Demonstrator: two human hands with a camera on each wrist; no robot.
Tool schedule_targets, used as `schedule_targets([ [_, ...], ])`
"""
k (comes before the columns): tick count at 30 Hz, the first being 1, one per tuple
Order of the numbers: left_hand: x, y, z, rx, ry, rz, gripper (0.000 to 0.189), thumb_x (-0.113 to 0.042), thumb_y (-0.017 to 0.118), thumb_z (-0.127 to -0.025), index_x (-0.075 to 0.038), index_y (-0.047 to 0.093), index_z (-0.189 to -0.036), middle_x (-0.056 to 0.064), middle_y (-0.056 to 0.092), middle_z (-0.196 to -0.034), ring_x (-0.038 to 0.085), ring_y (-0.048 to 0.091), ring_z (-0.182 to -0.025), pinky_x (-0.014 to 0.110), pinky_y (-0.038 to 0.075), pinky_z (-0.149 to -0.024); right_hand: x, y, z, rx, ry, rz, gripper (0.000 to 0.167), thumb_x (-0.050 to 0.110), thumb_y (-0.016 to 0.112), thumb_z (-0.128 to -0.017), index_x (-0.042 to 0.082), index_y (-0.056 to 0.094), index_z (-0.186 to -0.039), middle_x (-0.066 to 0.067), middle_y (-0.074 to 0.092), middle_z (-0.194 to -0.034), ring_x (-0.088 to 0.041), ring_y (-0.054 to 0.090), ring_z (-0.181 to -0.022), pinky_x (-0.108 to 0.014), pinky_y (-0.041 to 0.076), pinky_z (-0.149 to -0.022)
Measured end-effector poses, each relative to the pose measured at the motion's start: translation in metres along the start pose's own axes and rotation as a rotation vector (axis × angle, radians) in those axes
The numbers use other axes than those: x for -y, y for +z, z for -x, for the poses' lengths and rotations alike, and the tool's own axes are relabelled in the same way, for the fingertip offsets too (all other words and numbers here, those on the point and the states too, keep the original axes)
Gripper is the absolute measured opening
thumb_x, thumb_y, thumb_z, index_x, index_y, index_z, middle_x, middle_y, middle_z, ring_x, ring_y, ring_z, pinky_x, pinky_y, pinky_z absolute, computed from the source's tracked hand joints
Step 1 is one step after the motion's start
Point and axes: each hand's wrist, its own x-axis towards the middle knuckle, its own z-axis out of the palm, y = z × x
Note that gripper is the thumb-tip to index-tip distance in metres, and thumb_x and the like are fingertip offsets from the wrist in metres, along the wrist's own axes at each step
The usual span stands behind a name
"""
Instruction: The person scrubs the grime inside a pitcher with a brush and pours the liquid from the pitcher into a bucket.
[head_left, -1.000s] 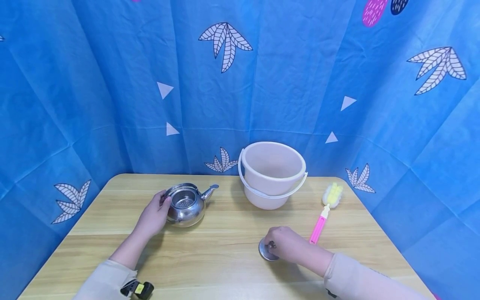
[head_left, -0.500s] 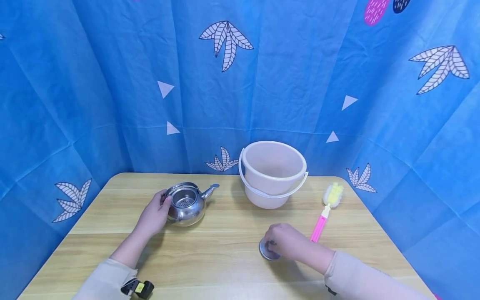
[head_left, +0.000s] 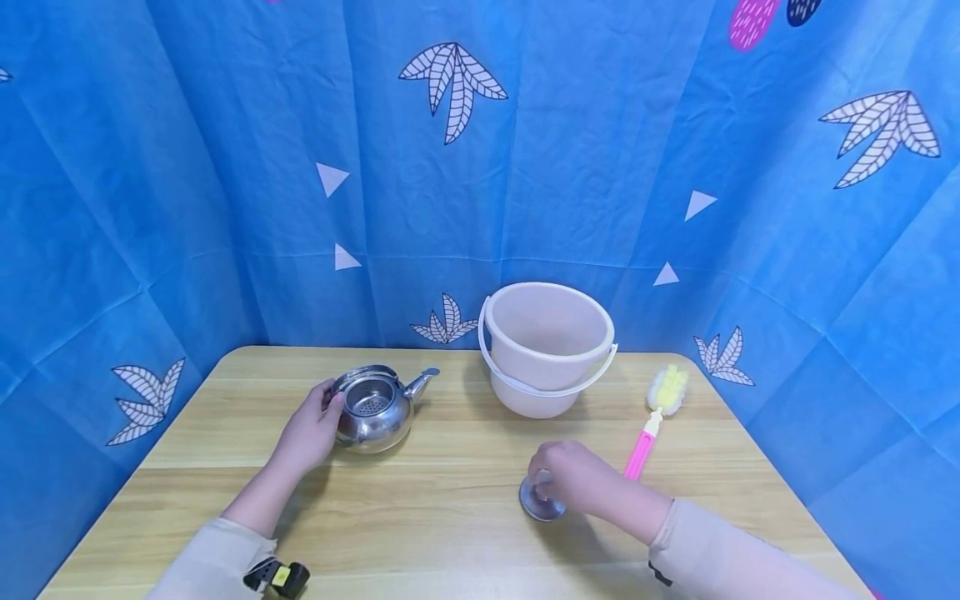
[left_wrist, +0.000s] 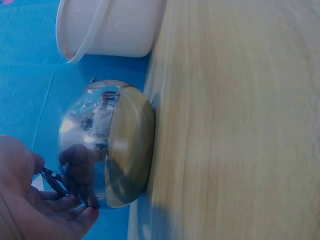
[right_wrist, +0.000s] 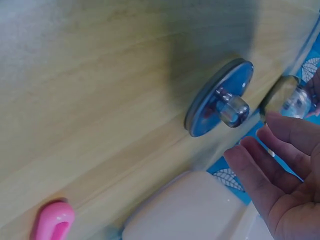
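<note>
Right wrist | right hand (right_wrist: 287, 200) relaxed, apart from lid (right_wrist: 206, 109) | head: gap hidden | left hand (head_left: 309, 427) grips teapot (head_left: 375, 429)

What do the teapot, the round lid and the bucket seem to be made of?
Teapot: polished metal, probably stainless steel; its side mirrors the surroundings.
Round lid: apparently metal, glossy, with bright reflections.
Bucket: probably plastic; smooth, pale walls, thick rim.

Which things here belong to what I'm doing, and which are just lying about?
Probably part of the job:
steel teapot, held by the left grip
round metal lid, close to the right grip, not grasped

Seemingly just lying about:
whitish bucket, untouched
pink-handled brush, untouched
</note>
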Motion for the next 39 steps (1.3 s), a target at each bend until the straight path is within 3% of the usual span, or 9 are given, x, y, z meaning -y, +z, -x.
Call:
schedule_targets([
  [11,0.000,0.000,-0.001,0.001,0.000,0.002,0.064,-0.035,0.030,-0.110,0.011,0.018,-0.153,0.037,0.032,-0.151,0.050,0.031,-0.141,0.060,0.024,-0.116,0.004,-0.008,-0.004,-0.051,-0.047,0.043,0.008,0.009,0.079,-0.082,0.008,0.074,-0.088,-0.001,0.072,-0.089,-0.020,0.068,-0.085,-0.035,0.057,-0.080],
  [22,0.002,0.001,-0.001,-0.008,0.011,-0.012,0.064,-0.035,0.030,-0.110,0.012,0.019,-0.153,0.037,0.033,-0.151,0.051,0.032,-0.140,0.060,0.024,-0.116,0.011,-0.019,-0.008,-0.070,-0.099,0.061,0.013,0.005,0.080,-0.079,0.006,0.074,-0.090,-0.003,0.073,-0.091,-0.021,0.069,-0.087,-0.035,0.057,-0.082],
  [39,0.003,0.002,-0.001,-0.007,0.005,-0.015,0.063,-0.034,0.030,-0.110,0.011,0.019,-0.153,0.036,0.031,-0.152,0.051,0.029,-0.141,0.061,0.023,-0.116,0.021,-0.029,-0.019,-0.097,-0.094,0.061,0.012,0.008,0.081,-0.082,0.009,0.075,-0.093,-0.001,0.074,-0.094,-0.019,0.070,-0.090,-0.033,0.058,-0.081],
])
